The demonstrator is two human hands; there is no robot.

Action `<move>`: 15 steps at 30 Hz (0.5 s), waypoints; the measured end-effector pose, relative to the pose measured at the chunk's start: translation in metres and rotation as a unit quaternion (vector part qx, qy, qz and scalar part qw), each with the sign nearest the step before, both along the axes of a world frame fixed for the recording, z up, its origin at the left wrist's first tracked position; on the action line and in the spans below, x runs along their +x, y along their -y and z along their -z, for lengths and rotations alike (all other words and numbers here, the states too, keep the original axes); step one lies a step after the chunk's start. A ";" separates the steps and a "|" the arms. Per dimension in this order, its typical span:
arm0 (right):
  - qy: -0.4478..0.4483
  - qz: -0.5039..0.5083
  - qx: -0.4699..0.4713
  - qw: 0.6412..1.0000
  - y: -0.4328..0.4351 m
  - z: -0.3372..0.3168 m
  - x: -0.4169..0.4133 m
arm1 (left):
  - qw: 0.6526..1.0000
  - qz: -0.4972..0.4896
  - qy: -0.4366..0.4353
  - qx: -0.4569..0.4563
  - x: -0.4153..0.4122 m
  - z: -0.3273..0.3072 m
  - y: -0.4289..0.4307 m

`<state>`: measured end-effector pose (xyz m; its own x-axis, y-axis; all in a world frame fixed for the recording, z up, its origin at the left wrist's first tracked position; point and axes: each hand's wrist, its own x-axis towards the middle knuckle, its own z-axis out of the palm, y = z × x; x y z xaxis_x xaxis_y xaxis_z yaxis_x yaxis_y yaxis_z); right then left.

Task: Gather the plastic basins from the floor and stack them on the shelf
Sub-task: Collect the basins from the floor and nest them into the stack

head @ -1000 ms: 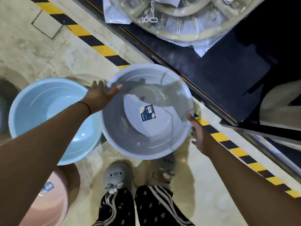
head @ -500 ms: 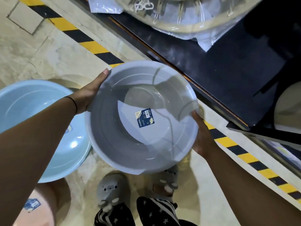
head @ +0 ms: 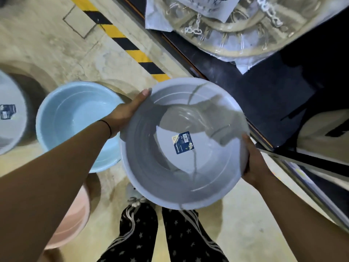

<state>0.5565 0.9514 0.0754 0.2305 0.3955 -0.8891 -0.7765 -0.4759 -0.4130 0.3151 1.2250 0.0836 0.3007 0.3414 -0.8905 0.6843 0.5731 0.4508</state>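
Both hands grip the grey basin (head: 186,144) by opposite edges of its rim, above the person's feet and just beside the dark shelf (head: 268,95): the left hand (head: 125,112) has its thumb laid along the rim and its fingers hidden beneath, and the right hand (head: 254,159) is wrapped round the far edge with only the thumb and back showing. The blue basin (head: 75,118) sits on the floor (head: 47,46), partly covered by the left forearm. The pink basin (head: 73,222) is largely hidden under that arm, and another grey basin (head: 9,118) is cut off at the left edge, its label too blurred to read.
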 end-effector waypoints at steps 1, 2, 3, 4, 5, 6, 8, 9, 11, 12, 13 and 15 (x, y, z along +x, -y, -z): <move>0.000 -0.018 0.007 1.000 -0.008 -0.010 0.001 | 1.000 -0.006 -0.003 0.001 -0.005 -0.010 -0.002; 0.003 -0.036 0.013 0.999 -0.017 -0.019 0.002 | 1.000 -0.016 -0.007 0.003 -0.009 -0.019 -0.005; 0.007 -0.053 0.019 0.998 -0.025 -0.028 0.001 | 0.999 -0.028 -0.012 0.008 -0.016 -0.027 -0.008; 0.010 -0.071 0.026 0.997 -0.034 -0.035 0.000 | 0.999 -0.044 -0.017 0.014 -0.024 -0.033 -0.011; 0.013 -0.090 0.029 0.995 -0.043 -0.040 -0.003 | 0.998 -0.061 -0.024 0.024 -0.033 -0.037 -0.014; 0.017 -0.108 0.030 0.994 -0.054 -0.045 -0.008 | 0.996 -0.079 -0.032 0.034 -0.043 -0.041 -0.017; 0.027 -0.139 0.026 0.990 -0.075 -0.051 -0.021 | 0.991 -0.116 -0.047 0.052 -0.064 -0.048 -0.023; 0.031 -0.150 0.022 0.988 -0.086 -0.053 -0.029 | 0.988 -0.133 -0.049 0.059 -0.076 -0.051 -0.026; 0.034 -0.169 0.017 0.985 -0.106 -0.053 -0.047 | 0.982 -0.167 -0.045 0.071 -0.102 -0.051 -0.030; 0.032 -0.183 0.018 0.982 -0.115 -0.051 -0.056 | 0.979 -0.185 -0.042 0.076 -0.116 -0.051 -0.032; 0.027 -0.197 0.019 0.980 -0.124 -0.048 -0.066 | 0.975 -0.205 -0.036 0.078 -0.131 -0.051 -0.033; 0.023 -0.218 0.015 0.976 -0.142 -0.044 -0.087 | 0.966 -0.243 -0.018 0.081 -0.161 -0.050 -0.034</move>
